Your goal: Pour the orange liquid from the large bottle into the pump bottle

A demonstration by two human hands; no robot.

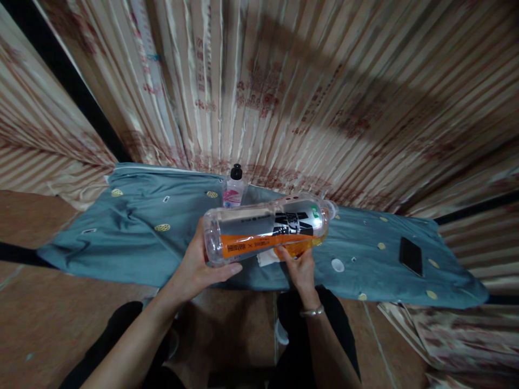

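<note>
I hold a clear plastic bottle [263, 229] on its side above the blue-grey cloth [141, 227]. It has an orange and black label, a little orange liquid near its neck, and its mouth points right. My left hand [197, 267] is closed round the bottle's base. My right hand [298, 265] is under the bottle near its neck, fingers curled against it; a white tissue-like scrap [267, 258] shows beside those fingers. A bracelet is on my right wrist.
A small bottle [234, 189] with a black cap and pink label stands at the cloth's far edge. A white cap [337, 265] and a dark phone [411, 255] lie on the cloth to the right. Striped curtains hang behind. Tiled floor lies below.
</note>
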